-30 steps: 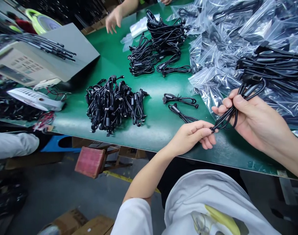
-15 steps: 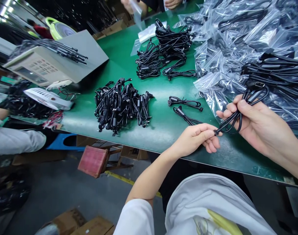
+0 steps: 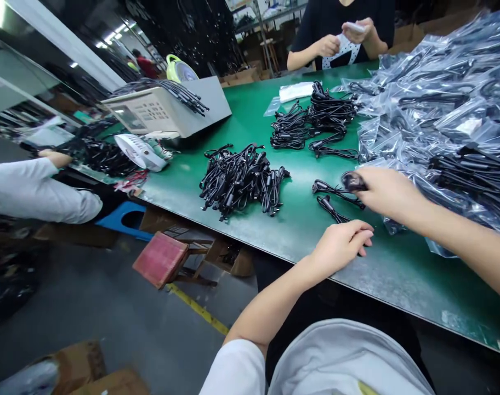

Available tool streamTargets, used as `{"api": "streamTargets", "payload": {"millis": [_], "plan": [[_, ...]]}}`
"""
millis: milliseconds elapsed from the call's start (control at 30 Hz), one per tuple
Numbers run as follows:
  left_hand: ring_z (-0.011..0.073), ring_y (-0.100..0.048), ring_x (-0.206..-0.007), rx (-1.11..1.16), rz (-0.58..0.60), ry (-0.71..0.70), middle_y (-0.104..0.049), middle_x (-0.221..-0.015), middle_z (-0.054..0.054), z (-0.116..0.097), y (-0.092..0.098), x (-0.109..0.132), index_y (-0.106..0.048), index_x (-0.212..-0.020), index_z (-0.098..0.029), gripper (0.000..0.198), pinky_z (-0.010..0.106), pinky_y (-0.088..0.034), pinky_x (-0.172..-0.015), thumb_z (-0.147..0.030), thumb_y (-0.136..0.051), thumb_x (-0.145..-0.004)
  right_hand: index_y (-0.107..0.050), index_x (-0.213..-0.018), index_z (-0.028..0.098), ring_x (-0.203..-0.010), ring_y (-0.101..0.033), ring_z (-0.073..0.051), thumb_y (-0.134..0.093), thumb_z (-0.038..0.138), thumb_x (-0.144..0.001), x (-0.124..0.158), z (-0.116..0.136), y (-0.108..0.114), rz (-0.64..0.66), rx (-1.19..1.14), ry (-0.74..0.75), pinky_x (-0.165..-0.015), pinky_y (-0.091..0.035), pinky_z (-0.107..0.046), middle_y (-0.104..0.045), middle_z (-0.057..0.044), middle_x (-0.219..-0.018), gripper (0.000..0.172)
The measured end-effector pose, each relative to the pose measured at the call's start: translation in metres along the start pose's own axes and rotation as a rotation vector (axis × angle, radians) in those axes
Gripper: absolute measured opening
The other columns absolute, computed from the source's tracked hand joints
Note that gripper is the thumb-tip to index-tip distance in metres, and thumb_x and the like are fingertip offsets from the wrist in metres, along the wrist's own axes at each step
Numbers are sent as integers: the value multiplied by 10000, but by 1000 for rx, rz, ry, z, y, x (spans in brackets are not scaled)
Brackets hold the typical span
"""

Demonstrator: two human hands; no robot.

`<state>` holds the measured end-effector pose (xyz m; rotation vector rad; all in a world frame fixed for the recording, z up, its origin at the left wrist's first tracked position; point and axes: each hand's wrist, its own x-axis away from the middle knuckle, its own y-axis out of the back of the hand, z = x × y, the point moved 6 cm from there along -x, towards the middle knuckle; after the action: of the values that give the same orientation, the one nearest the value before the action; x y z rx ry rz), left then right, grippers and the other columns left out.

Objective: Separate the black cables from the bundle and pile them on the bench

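My right hand (image 3: 384, 192) reaches left over the green table (image 3: 299, 230), closed on a coiled black cable (image 3: 352, 181) that is smeared by motion. The cable hangs just above two tied black cables (image 3: 333, 202) lying side by side on the table. My left hand (image 3: 345, 245) rests on the table near its front edge, just right of those two cables. Its fingers are loosely bent and close together, with nothing seen in them.
A pile of black cables (image 3: 242, 178) lies mid-table, another pile (image 3: 316, 118) farther back. Bagged cables (image 3: 435, 104) fill the right side. A beige machine (image 3: 168, 107) and a white fan (image 3: 138, 152) stand at the left. A co-worker's hands (image 3: 344, 35) hold a bag opposite; a sleeve (image 3: 32, 189) shows left.
My left hand let go of the cable end and dropped to the table. My right hand carried the cable left, toward the two lying cables. The view tilted up.
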<state>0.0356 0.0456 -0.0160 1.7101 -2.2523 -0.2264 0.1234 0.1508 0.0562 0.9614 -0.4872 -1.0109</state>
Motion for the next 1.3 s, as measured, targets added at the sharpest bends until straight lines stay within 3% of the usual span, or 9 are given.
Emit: {"api": "streamTargets", "payload": {"millis": [67, 133, 300, 433, 567, 800, 933, 1167, 1300], "plan": [[94, -669, -657, -26, -86, 7, -752, -858, -11, 6, 15, 2, -702, -996, -204, 254, 232, -515, -731, -366, -506, -1007, -694, -747, 193, -839, -680, -274, -666, 137, -761, -19, 5, -22, 47, 36, 0, -697, -443, -345, -726, -98, -836, 64], [93, -654, -629, -33, -202, 24, -746, -820, -17, 13, 33, 6, -693, -917, -204, 259, 238, -505, -736, -370, -515, -1007, -680, -750, 194, -889, -692, -297, -649, 140, -772, -26, 3, -32, 71, 38, -17, -720, -454, -351, -739, -113, -870, 67], [86, -615, -703, 283, -452, -57, -689, -919, -6, 20, 69, 13, -658, -1102, -212, 229, 219, -469, -671, -381, -645, -949, -708, -890, 199, -755, -708, -259, -519, 422, -976, 10, -12, -17, 189, -123, -59, -662, -501, -351, -758, -88, -809, 305], [80, -552, -684, 686, -322, -159, -628, -872, -12, 12, 63, 5, -623, -1009, -185, 423, 210, -420, -598, -461, -850, -783, -667, -1224, 207, -694, -681, -226, -610, 669, -915, 69, -21, -33, 452, -686, -252, -579, -478, -322, -743, -53, -793, 558], [101, -582, -765, 755, -164, -118, -653, -846, -7, 7, 50, 3, -648, -933, -170, 489, 241, -466, -750, -448, -947, -664, -670, -1214, 208, -700, -645, -202, -693, 705, -863, 105, -24, -59, 524, -911, -387, -599, -473, -314, -710, -33, -781, 609], [120, -605, -847, 784, -132, -93, -689, -934, 12, 8, 49, 7, -686, -987, -182, 467, 274, -472, -864, -456, -931, -699, -729, -934, 183, -505, -499, -84, -790, 593, -842, 112, -13, -65, 518, -1267, -478, -472, -374, -213, -612, 9, -653, 425], [108, -569, -766, 782, -105, -48, -655, -831, -14, 10, 49, 7, -664, -909, -180, 542, 271, -474, -814, -487, -978, -591, -762, -916, 168, -441, -402, -37, -845, 572, -776, 116, -10, -73, 600, -1440, -574, -381, -257, -179, -566, 13, -694, 436], [129, -603, -791, 766, -79, 14, -647, -810, -14, 13, 47, 6, -661, -851, -180, 550, 304, -496, -850, -506, -987, -551, -733, -904, 199, -420, -386, -51, -814, 653, -783, 122, -15, -89, 697, -1427, -539, -388, -252, -186, -528, 27, -629, 477], [125, -607, -799, 802, -101, 6, -668, -821, -10, 14, 47, 4, -674, -814, -176, 524, 310, -495, -873, -493, -993, -546, -727, -867, 201, -417, -378, -54, -807, 629, -802, 123, -14, -87, 668, -1426, -572, -403, -221, -201, -524, 20, -608, 440]]}}
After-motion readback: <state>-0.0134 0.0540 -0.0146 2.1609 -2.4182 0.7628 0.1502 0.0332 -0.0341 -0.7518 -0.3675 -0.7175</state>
